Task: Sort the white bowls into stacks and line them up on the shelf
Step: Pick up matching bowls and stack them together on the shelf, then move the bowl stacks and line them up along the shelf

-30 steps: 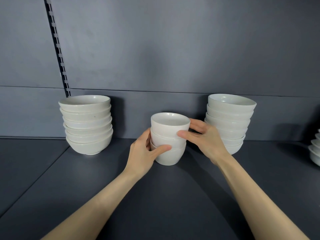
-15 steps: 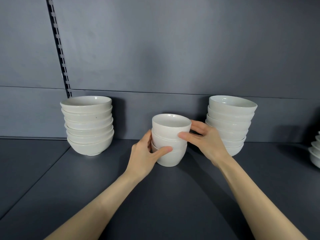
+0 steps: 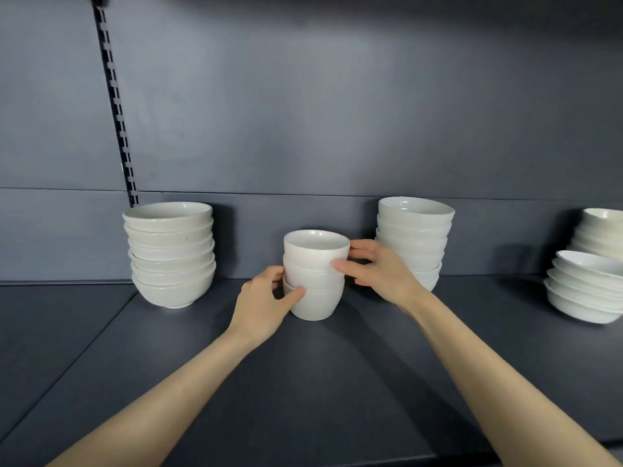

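A: What's the setting?

B: A dark grey shelf point(image 3: 303, 382) with a grey back wall and a black slotted rail point(image 3: 116, 106) running up the wall on the far left.

A: And the bowls?

B: A small stack of three white bowls point(image 3: 315, 274) stands in the middle of the shelf, near the back wall. To its left is a taller stack of wider bowls point(image 3: 170, 254), and to its right another tall stack point(image 3: 413, 241) that leans a little. Far right, two more stacks sit one behind the other: the nearer stack point(image 3: 586, 288) is low, the farther stack point(image 3: 600, 234) is cut by the picture edge.

A: What are the hands doing?

B: The left hand point(image 3: 263, 305) has a narrow grip on the bottom bowl of the small stack, thumb on its near side. The right hand point(image 3: 381, 271) holds the top bowl, thumb on the front and fingers round the right side. The small stack rests on the shelf, apart from both tall stacks.
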Tool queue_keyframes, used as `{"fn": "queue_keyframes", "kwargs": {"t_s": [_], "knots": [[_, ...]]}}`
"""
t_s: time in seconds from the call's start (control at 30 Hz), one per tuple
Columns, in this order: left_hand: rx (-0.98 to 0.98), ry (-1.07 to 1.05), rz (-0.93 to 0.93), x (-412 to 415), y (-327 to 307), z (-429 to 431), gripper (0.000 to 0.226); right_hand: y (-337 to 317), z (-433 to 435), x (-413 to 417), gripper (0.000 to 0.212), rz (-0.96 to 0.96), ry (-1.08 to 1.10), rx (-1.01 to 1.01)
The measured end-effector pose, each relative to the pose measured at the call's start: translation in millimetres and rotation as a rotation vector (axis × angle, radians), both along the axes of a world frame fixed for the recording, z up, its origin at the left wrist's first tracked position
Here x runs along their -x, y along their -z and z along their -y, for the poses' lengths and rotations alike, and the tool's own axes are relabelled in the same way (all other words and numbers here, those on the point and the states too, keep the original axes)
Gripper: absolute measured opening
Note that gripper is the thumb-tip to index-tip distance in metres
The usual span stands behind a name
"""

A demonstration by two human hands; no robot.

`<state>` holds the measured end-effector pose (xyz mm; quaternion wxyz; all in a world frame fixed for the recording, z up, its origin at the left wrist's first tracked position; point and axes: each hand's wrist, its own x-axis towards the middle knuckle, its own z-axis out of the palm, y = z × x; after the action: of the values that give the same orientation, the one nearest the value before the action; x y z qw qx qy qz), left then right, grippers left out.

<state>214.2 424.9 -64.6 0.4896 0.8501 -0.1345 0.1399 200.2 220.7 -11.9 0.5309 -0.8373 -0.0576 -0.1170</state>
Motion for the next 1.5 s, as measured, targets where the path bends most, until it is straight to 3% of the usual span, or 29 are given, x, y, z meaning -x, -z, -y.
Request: {"fn": "queue_keyframes", "kwargs": {"t_s": [0.13,0.37,0.7,0.93,1.17,1.5], "knots": [[-0.262,-0.027,0.100,24.2,-15.2,-3.5,0.024,-7.1,11.6,27.3,0.057,0.003,0.090,0.214],[-0.697,-0.013,0.396,60.9,-80.5,25.6,0.044,-47.0,58.0,79.1,0.054,0.087,0.257,0.666],[-0.772,-0.076,0.671,71.1,-129.3,103.5,0.059,-84.2,135.5,104.0,0.058,0.253,0.363,0.900],[-0.747,-0.182,0.641,66.8,-118.9,162.3,0.060,-86.2,195.8,83.4,0.060,0.295,0.263,0.902],[-0.670,-0.268,0.449,62.8,-89.4,176.9,0.064,-70.5,217.6,45.1,0.064,0.287,0.083,0.823],[-0.330,-0.136,0.211,35.0,-49.9,192.1,0.094,-51.0,211.4,-1.8,0.088,0.179,-0.073,0.433]]}}
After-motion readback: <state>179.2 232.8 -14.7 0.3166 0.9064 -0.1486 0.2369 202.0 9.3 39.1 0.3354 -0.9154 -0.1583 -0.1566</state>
